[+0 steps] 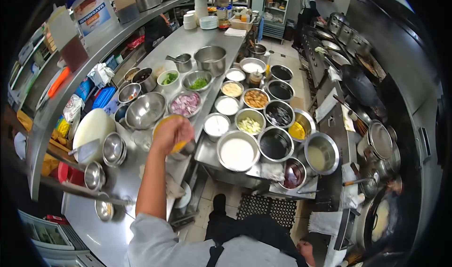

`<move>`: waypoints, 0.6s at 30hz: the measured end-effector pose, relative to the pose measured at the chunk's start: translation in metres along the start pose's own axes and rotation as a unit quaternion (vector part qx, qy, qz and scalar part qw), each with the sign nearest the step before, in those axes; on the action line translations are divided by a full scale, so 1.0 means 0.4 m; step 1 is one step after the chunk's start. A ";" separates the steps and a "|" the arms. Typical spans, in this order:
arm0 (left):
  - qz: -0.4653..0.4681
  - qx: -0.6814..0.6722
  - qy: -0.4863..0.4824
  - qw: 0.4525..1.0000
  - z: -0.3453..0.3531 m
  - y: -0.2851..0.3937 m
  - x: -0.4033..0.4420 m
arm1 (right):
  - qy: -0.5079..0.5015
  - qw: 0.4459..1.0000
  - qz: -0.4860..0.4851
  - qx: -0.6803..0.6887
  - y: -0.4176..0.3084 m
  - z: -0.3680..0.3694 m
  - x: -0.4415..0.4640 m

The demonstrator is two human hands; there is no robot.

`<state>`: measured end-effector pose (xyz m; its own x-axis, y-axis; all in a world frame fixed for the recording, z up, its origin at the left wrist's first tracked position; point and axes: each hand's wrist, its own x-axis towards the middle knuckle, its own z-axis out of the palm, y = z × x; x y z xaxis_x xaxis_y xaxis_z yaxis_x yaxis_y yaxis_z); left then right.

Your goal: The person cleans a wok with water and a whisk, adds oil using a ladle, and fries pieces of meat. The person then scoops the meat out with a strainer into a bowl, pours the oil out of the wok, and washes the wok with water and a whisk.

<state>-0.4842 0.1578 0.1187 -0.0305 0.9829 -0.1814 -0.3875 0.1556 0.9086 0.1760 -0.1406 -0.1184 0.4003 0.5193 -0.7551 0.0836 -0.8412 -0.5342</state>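
Observation:
My left hand (173, 131) is over a bowl with orange-yellow contents (179, 146) on the left counter. Its fingers curl inward, and anything they hold is hidden. A bowl of chopped purple onion (185, 104) sits just beyond it, with an empty-looking steel bowl (146, 110) to the left. Low at the right, beside my dark apron, my right hand (305, 250) shows only in part. Its fingers are curled, and I cannot make out anything in them. A bowl of white liquid or powder (237, 152) stands right of my left hand.
Several ingredient containers crowd the steel table (212, 154). Left are a white board (94, 132), small steel bowls (94, 176) and an overhead shelf (110, 33). A wok (360, 83) rests on the right-hand range. A black mat (266, 205) covers some floor. Another person (309, 12) stands far back.

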 end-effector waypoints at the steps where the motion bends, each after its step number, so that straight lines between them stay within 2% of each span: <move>1: 0.015 -0.007 0.058 0.998 -0.062 0.036 0.097 | 0.004 1.000 -0.011 -0.001 -0.055 0.035 -0.001; 4: 0.074 -0.023 0.232 0.970 -0.226 0.095 0.376 | 0.016 0.999 -0.030 0.013 -0.196 0.120 -0.006; 5: 0.073 -0.024 0.231 0.970 -0.275 0.099 0.460 | 0.039 0.998 -0.048 0.011 -0.219 0.139 -0.013; 7: 0.076 0.019 0.370 0.926 -0.366 0.097 0.606 | 0.076 0.995 -0.058 0.030 -0.233 0.177 -0.040; 8: 0.072 0.020 0.365 0.928 -0.402 0.093 0.651 | 0.081 0.995 -0.054 0.032 -0.221 0.190 -0.060; 10: -0.037 0.110 0.420 0.900 -0.472 0.086 0.730 | 0.060 0.997 0.032 -0.042 -0.171 0.208 -0.082; 11: -0.056 0.087 0.447 0.889 -0.508 0.067 0.775 | 0.051 0.995 0.058 -0.069 -0.154 0.218 -0.094; 15: -0.076 0.021 0.458 0.885 -0.596 0.014 0.881 | 0.035 0.988 0.083 -0.126 -0.105 0.269 -0.119; 18: -0.078 -0.028 0.473 0.877 -0.617 0.049 0.885 | 0.025 0.985 0.068 -0.156 -0.100 0.275 -0.111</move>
<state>-0.7297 0.4847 -0.0206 -0.7133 0.4255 -0.5569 -0.4988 0.2498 0.8299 0.0545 -0.1133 -0.1054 0.4717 0.3965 -0.7875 0.2996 -0.9121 -0.2798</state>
